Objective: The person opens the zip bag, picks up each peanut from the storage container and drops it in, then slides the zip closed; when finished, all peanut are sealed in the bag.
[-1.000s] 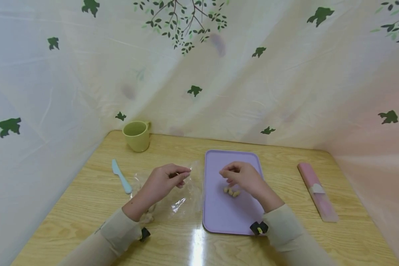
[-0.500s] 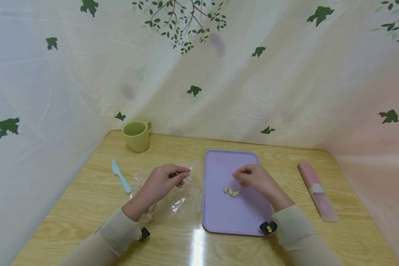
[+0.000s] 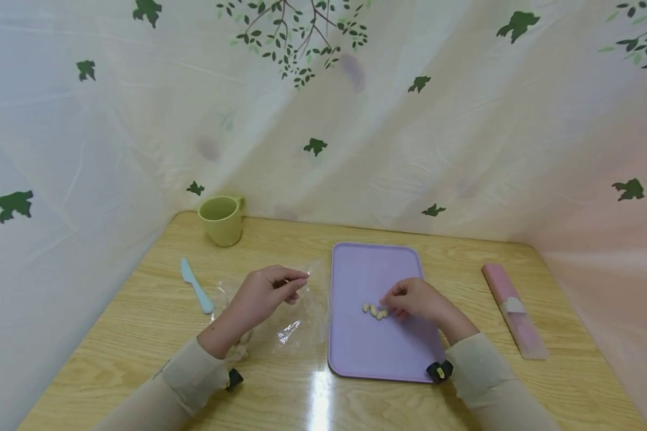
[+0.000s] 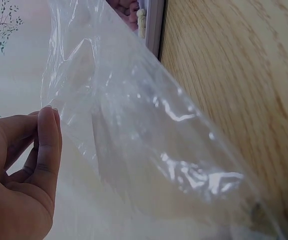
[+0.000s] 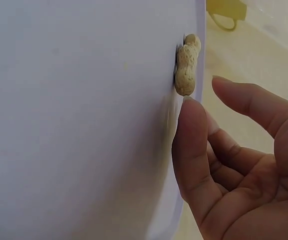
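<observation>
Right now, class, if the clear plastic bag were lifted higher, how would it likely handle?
The bag would probably flop, since its creased film sags away from the pinching left hand. It may feel slippery, judging by the glossy highlights. The film itself is likely light, looking thin enough to see through.

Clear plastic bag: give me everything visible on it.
The clear plastic bag looks like thin, transparent film, crinkled and glossy, with bright glints. The left hand pinches its edge, holding that part up above the wood-grain table. In the head view it spreads just left of the purple tray; whether the two touch can't be told. Pale lumps that look like peanuts, apparently inside, show at its near left end, partly hidden.
</observation>
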A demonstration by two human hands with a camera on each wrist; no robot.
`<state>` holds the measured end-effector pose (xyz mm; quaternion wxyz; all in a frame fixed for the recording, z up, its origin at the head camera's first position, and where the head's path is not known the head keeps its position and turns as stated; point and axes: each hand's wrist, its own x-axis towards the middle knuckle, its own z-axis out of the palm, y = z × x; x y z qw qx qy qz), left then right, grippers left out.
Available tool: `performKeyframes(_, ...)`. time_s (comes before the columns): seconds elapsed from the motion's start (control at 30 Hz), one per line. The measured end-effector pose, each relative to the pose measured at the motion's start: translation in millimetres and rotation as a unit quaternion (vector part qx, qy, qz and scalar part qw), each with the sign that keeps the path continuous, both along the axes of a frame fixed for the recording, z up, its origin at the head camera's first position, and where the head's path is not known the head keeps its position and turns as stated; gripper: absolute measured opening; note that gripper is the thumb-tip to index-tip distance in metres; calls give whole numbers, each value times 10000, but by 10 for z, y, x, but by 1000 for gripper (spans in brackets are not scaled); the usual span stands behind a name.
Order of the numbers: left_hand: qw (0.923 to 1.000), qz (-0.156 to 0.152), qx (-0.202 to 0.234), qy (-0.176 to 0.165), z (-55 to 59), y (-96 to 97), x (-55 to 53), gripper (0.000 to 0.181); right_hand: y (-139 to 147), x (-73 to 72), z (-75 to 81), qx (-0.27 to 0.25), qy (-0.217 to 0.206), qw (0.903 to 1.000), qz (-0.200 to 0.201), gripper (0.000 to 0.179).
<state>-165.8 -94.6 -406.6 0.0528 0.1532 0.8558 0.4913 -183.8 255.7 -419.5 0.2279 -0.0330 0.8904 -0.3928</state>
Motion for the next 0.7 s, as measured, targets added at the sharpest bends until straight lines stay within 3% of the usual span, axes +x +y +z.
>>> performKeyframes(0.7,10000,-28,-51,16,20,-11,15,22,-74,53,-60,234,-218,9993,217,16)
